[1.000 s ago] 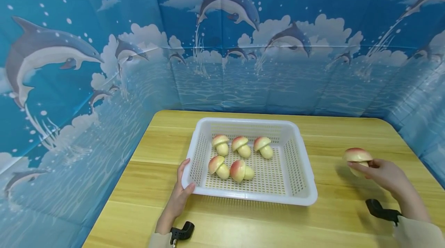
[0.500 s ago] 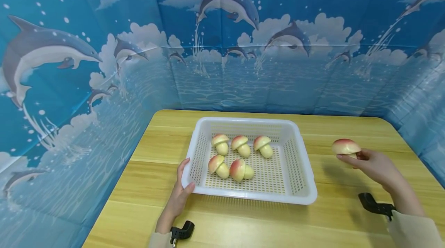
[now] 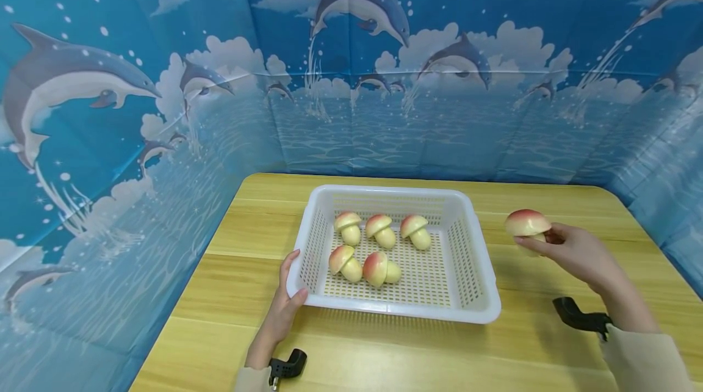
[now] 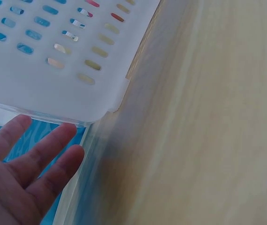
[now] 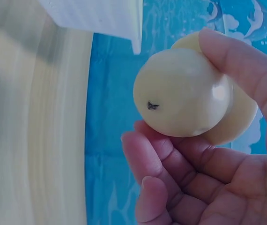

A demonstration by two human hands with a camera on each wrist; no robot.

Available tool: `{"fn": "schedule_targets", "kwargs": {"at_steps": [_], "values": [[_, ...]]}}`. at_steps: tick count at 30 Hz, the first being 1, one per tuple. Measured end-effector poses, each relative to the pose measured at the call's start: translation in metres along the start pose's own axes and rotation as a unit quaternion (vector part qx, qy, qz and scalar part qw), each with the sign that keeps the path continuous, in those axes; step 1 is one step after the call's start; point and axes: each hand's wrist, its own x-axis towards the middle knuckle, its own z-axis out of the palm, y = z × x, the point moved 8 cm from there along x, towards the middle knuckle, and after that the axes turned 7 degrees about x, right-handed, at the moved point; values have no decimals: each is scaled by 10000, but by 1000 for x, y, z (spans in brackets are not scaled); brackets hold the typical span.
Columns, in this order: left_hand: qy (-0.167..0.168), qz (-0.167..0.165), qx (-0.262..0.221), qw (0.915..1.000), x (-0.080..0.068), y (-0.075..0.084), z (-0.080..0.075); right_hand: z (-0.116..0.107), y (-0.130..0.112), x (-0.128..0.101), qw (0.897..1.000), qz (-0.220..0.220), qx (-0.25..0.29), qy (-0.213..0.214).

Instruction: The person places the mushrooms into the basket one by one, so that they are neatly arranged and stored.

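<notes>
My right hand [image 3: 571, 251] holds a toy mushroom [image 3: 527, 224] by its stem, fingers and thumb curled round it, lifted above the table [image 3: 527, 337] just off the right side of the white basket [image 3: 478, 294]. From the right wrist view I see the pale stem [image 5: 182, 93] end-on, pinched between thumb and fingers. My left hand [image 3: 282, 306] rests against the basket's near left corner with fingers straight and relaxed; the left wrist view shows those fingers [image 4: 40, 159] just under the rim.

Inside the basket I count five mushrooms [image 3: 379, 248]: three in a back row, two nearer me, all on the left and middle of the floor, leaving the right part of it bare.

The basket sits about mid-table on light wood planks. I see bare wood to its right, under my raised hand, and a strip along the near edge. Blue dolphin-print cloth [image 3: 165, 105] closes the table in on the left, back and right, close to the table edges.
</notes>
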Motion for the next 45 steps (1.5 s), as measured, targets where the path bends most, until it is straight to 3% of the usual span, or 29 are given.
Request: {"fn": "schedule_targets", "kwargs": {"at_steps": [20,45], "values": [[-3,-46,-28,10000,-1,-2,0,29,-50,20,9983,-532,133,-192],[12,23,66,10000,-1,2,0,71,-90,37,9888,-1026,158,-1072]]}}
